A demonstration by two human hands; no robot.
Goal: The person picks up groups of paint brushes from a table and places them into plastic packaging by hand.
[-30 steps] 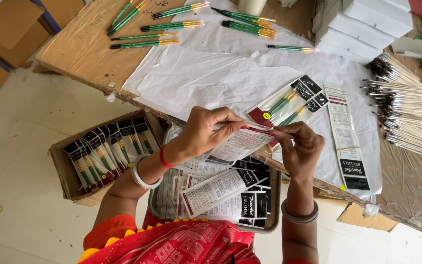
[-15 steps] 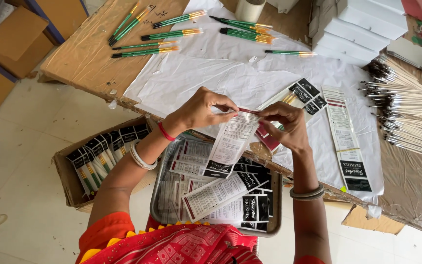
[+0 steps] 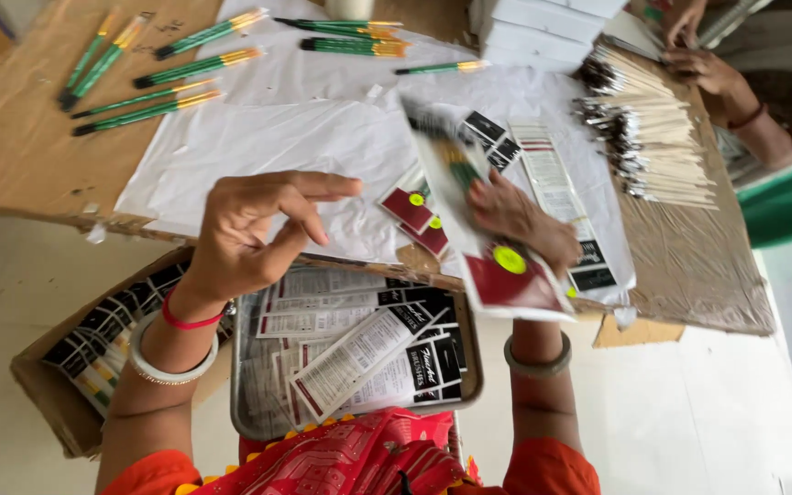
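Left hand: the left hand [image 3: 249,229] hovers with nothing in it, fingers loosely curled, index finger and thumb pointing toward the right hand, above the near edge of the white paper sheet [image 3: 295,137].
Right hand: the right hand [image 3: 520,215] grips a clear brush packet [image 3: 483,229] with a dark red card end and a yellow round sticker; the packet is blurred and tilted, its red end hanging past the table edge toward the body.
Below the hands: a metal tray [image 3: 254,426] on the lap, heaped with printed black-and-white packet sleeves [image 3: 359,353], loosely overlapped.
Beside the left wrist: a cardboard box [image 3: 52,403] with filled packets standing in rows.
Beyond the left hand: green-handled paintbrushes [image 3: 144,96] lying loose on the brown cardboard tabletop [image 3: 11,137].
Just past the right hand: more red-carded packets [image 3: 419,220] flat on the paper, and an empty sleeve [image 3: 552,179] beside them.
Far right: a stack of pale-handled brushes [image 3: 653,128], with another person's hands [image 3: 703,64] close to it.
Risk, grip: the packet is held by one hand only; a loose hold could let it slip into the tray or onto the floor.
Risk, contents: if its open end tips down, the brushes inside may slide out; which end is open cannot be told.
Risk, tray: the heaped sleeves could spill if the lap shifts.
Risk, table edge: the flat packets lie near the edge and could be swept off by the right forearm.
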